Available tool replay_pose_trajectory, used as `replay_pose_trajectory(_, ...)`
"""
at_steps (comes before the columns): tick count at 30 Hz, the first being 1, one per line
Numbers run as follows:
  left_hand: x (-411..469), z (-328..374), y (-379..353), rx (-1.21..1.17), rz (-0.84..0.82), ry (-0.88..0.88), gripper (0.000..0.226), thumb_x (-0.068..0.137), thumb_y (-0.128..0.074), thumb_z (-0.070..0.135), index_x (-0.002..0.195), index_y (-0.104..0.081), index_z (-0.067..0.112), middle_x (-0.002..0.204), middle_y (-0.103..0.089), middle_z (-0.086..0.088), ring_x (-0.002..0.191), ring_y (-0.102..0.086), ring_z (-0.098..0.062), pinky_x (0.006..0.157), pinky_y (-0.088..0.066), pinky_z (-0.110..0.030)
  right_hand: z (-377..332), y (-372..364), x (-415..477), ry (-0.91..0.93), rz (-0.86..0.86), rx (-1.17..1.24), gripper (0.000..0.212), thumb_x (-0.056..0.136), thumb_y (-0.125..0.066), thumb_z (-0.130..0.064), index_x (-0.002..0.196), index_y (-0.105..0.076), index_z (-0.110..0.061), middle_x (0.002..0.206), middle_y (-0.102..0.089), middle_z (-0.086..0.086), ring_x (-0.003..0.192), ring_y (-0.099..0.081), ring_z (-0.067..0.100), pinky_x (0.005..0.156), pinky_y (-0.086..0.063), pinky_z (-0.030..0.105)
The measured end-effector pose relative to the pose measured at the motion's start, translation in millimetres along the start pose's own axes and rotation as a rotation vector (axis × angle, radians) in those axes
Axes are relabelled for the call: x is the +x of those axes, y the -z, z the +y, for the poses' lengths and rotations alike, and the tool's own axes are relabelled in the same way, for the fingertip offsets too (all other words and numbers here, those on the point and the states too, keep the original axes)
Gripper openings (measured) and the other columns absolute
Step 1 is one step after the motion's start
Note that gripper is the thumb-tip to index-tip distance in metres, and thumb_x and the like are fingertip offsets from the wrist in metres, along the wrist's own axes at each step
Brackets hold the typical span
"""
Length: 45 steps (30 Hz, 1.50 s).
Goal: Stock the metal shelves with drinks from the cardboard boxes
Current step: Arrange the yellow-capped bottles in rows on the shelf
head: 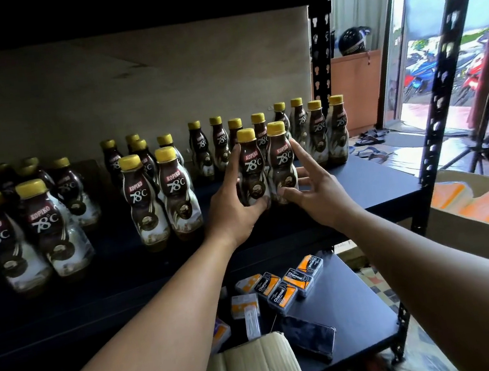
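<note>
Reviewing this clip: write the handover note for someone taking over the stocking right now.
Left hand grips one Kopiko 78°C bottle standing on the metal shelf. The right hand touches the neighbour bottle with splayed fingers.
Done: many Kopiko bottles stand in clusters on this shelf.
Left: release the pair, then fill the bare front right of the shelf. The cardboard box sits below, its contents hidden.

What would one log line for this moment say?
stage: stocking shelf | left hand: grips left bottle | right hand: open, touching right bottle | bottles: upright
</note>
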<state>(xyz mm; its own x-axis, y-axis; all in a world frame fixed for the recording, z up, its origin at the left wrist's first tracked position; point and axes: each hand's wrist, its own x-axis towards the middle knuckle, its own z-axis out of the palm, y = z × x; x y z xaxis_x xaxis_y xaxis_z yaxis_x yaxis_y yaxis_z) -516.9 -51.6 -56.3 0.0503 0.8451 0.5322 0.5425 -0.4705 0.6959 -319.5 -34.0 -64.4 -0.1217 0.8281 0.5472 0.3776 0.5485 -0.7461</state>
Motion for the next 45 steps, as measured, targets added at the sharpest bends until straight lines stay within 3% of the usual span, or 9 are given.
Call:
replay_pose_trajectory(4,0.2,-1.3,0.2,0.015,0.003,-0.002,0.107,0.084,-0.081,0.032,0.155,-0.004,0.056,0.152,-0.049,0.003,0.137,-0.047,-0.013,0.109,-0.042,-0.034,-1.1,0.2,-1.0,-0.006,0.0,-0.011,0.098,0.091,-0.078,-0.018,0.156,-0.018,-0.058,0.109,-0.073,-0.015,0.099,-0.07,0.003,0.099,-0.057,0.044)
replay_pose_trajectory(10,-0.4,0.8,1.0,0.007,-0.001,-0.013,0.106,0.085,-0.081,0.029,0.156,-0.005,0.053,0.153,-0.047,0.006,0.124,-0.041,0.003,0.104,-0.04,-0.027,-3.2,0.3,-0.9,-0.013,0.003,-0.028,0.097,0.091,-0.078,-0.02,0.156,-0.017,-0.058,0.105,-0.073,-0.019,0.098,-0.07,0.002,0.1,-0.055,0.041)
replay_pose_trajectory(14,-1.0,1.6,1.2,0.016,-0.009,-0.008,0.107,0.085,-0.081,0.031,0.156,-0.004,0.054,0.154,-0.046,0.005,0.129,-0.043,-0.001,0.102,-0.036,-0.025,-3.6,0.4,-0.8,-0.02,-0.008,-0.025,0.097,0.091,-0.078,-0.019,0.157,-0.017,-0.056,0.102,-0.071,-0.028,0.098,-0.069,-0.002,0.1,-0.055,0.039)
replay_pose_trajectory(19,-1.6,3.0,1.5,0.01,-0.019,-0.01,0.107,0.086,-0.08,0.029,0.157,-0.004,0.051,0.154,-0.046,0.005,0.122,-0.039,0.004,0.101,-0.036,-0.025,-4.3,1.7,-0.7,-0.036,-0.016,-0.025,0.097,0.092,-0.077,-0.021,0.156,-0.016,-0.059,0.104,-0.071,-0.018,0.098,-0.07,-0.001,0.1,-0.056,0.041)
replay_pose_trajectory(27,-1.7,1.8,1.8,0.021,-0.02,0.005,0.11,0.084,-0.082,0.028,0.154,-0.001,0.055,0.152,-0.049,0.002,0.136,-0.048,-0.012,0.1,-0.038,-0.025,-2.9,0.6,0.0,-0.032,-0.017,-0.026,0.098,0.092,-0.076,-0.02,0.156,-0.014,-0.059,0.103,-0.07,-0.021,0.097,-0.071,0.003,0.098,-0.056,0.039)
replay_pose_trajectory(31,-1.4,1.9,1.9,0.026,-0.035,0.005,0.112,0.084,-0.082,0.03,0.152,0.002,0.06,0.152,-0.048,0.003,0.137,-0.047,-0.012,0.101,-0.038,-0.027,-0.3,-1.1,1.1,-0.041,-0.005,-0.025,0.099,0.093,-0.075,-0.019,0.153,-0.012,-0.065,0.109,-0.07,-0.018,0.098,-0.071,0.017,0.097,-0.057,0.042)
replay_pose_trajectory(39,-0.9,3.8,1.0,0.031,-0.078,0.01,0.113,0.087,-0.079,0.027,0.15,0.009,0.059,0.158,-0.039,0.006,0.141,-0.04,-0.011,0.1,-0.032,-0.026,1.4,-0.3,0.5,-0.064,-0.013,-0.043,0.108,0.09,-0.078,-0.012,0.157,-0.006,-0.057,0.123,-0.068,-0.015,0.1,-0.069,-0.001,0.077,-0.047,0.007)
replay_pose_trajectory(43,-1.2,3.3,1.0,0.05,-0.087,-0.004,0.113,0.088,-0.078,0.025,0.149,0.01,0.061,0.156,-0.042,0.009,0.127,-0.045,0.001,0.091,-0.035,-0.012,2.8,-1.1,1.2,-0.036,0.013,-0.054,0.109,0.088,-0.079,-0.008,0.16,-0.008,-0.049,0.131,-0.066,-0.007,0.1,-0.068,-0.002,0.074,-0.046,0.002)
replay_pose_trajectory(45,-0.4,2.0,0.9,0.061,-0.094,-0.005,0.114,0.087,-0.076,0.023,0.15,0.011,0.062,0.154,-0.045,0.007,0.122,-0.048,0.002,0.089,-0.04,-0.016,4.6,-1.6,1.9,-0.026,0.027,-0.068,0.109,0.087,-0.079,-0.007,0.16,-0.01,-0.048,0.129,-0.066,-0.005,0.098,-0.067,-0.002,0.073,-0.045,0.001)
